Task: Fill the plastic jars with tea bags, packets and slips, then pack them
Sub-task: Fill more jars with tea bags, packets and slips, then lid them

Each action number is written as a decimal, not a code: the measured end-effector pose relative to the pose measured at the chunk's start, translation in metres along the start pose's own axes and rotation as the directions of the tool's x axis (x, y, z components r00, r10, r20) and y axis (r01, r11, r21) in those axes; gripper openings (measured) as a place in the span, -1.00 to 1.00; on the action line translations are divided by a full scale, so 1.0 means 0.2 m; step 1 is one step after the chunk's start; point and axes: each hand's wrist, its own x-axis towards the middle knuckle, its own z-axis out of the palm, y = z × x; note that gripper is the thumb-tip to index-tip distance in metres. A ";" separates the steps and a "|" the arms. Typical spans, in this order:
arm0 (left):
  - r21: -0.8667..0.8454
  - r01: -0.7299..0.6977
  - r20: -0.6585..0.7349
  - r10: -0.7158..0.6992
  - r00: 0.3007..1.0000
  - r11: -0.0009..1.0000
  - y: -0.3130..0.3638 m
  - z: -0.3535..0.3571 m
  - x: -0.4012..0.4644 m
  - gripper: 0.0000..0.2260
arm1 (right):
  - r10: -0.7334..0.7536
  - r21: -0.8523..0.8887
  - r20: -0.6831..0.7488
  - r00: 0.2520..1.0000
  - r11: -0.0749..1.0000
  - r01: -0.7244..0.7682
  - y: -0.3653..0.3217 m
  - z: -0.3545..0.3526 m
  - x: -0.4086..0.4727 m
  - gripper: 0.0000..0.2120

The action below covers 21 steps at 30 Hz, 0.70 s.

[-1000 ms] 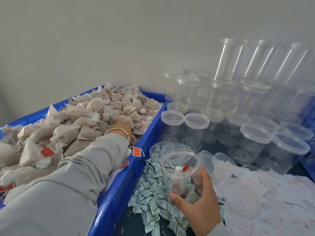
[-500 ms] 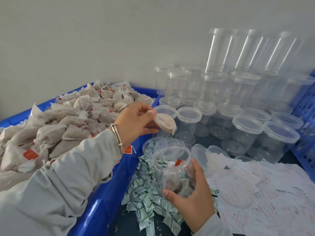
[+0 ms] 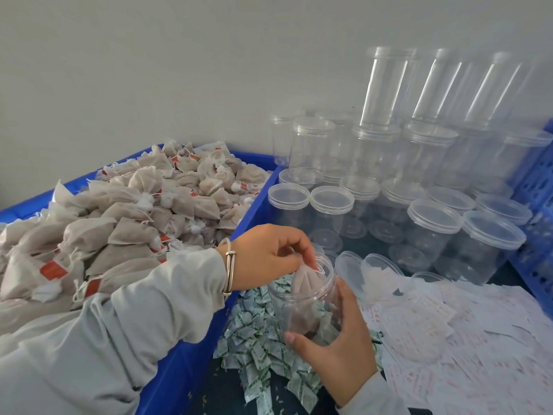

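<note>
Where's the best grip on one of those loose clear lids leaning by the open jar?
Likely the raised upper rim of a loose lid, pinched across its thin edge from above. The lids stand tilted on edge, overlapping on the paper slips, so the top rim is exposed while faces are partly covered.

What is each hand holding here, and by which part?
Left hand pinches a tea bag by its top, at the jar's mouth. Right hand grips the open plastic jar around its lower wall.

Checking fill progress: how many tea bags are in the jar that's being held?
2. The upper tea bag is at the mouth of the jar, pinched by the left hand. The lower tea bag lies at the bottom. The right hand may hide more.
</note>
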 end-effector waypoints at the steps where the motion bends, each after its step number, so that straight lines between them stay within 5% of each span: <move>1: 0.017 -0.005 0.014 0.005 1.000 1.000 0.00 0.00 0.00 -0.76 | -0.002 -0.003 0.002 1.000 1.000 0.002 0.00 0.00 0.00 -0.07; 8: 0.057 -0.052 0.177 0.041 0.983 0.997 0.04 0.00 -0.01 -0.68 | 0.000 0.054 0.030 1.000 0.999 -0.002 -0.02 0.00 0.00 -0.06; 12: 0.114 -0.076 0.155 0.058 0.986 0.991 0.03 0.02 -0.02 -0.73 | 0.007 0.090 0.058 0.998 0.996 -0.012 0.00 0.00 0.00 -0.03; 17: 0.268 -0.001 -0.214 0.061 0.975 0.963 -0.01 -0.12 0.01 -0.70 | 0.023 0.135 0.084 0.996 0.990 -0.035 0.02 0.00 0.00 -0.03; 21: 0.311 0.299 -0.537 -0.093 0.838 0.902 -0.12 -0.32 0.05 -0.79 | 0.018 0.134 0.071 0.997 0.991 -0.028 0.02 0.00 0.00 -0.08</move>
